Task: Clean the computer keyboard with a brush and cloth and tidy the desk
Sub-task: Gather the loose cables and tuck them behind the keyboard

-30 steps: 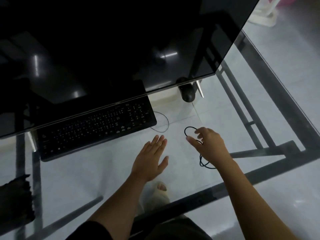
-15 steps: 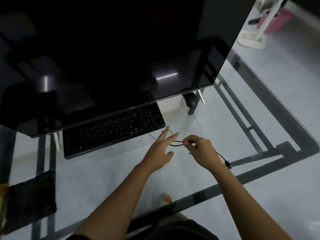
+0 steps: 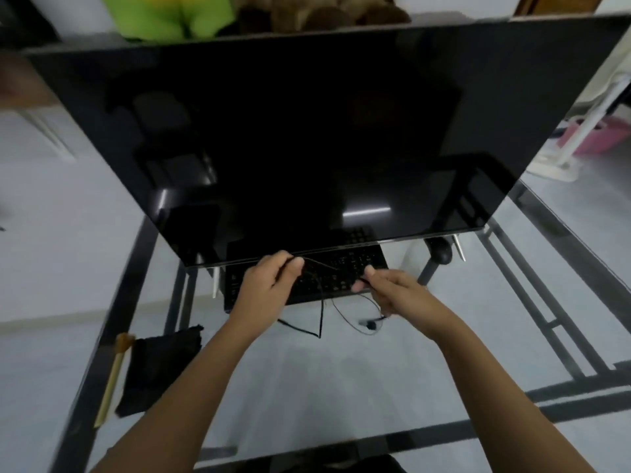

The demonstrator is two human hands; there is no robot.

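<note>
A black keyboard (image 3: 345, 271) lies on the glass desk (image 3: 307, 387), half tucked under a large dark monitor (image 3: 307, 148). A thin black cable (image 3: 321, 308) is stretched between my two hands above the keyboard, its loops hanging down to a small plug (image 3: 370, 324). My left hand (image 3: 266, 288) pinches one part of the cable and my right hand (image 3: 392, 291) pinches another. At the desk's left edge lie a black cloth (image 3: 157, 373) and, beside it, a brush with a pale wooden handle (image 3: 112, 380).
The monitor's metal feet (image 3: 459, 249) stand either side of the keyboard. A black round object (image 3: 442, 254) sits under the monitor's right corner. Green and brown soft things (image 3: 239, 11) lie behind the monitor. A pink basin (image 3: 597, 134) and white stand are on the floor at right.
My view has tilted up and shifted right. My left hand has closed on the cable, and both hands have risen over the keyboard, pulling the cable out between them.
</note>
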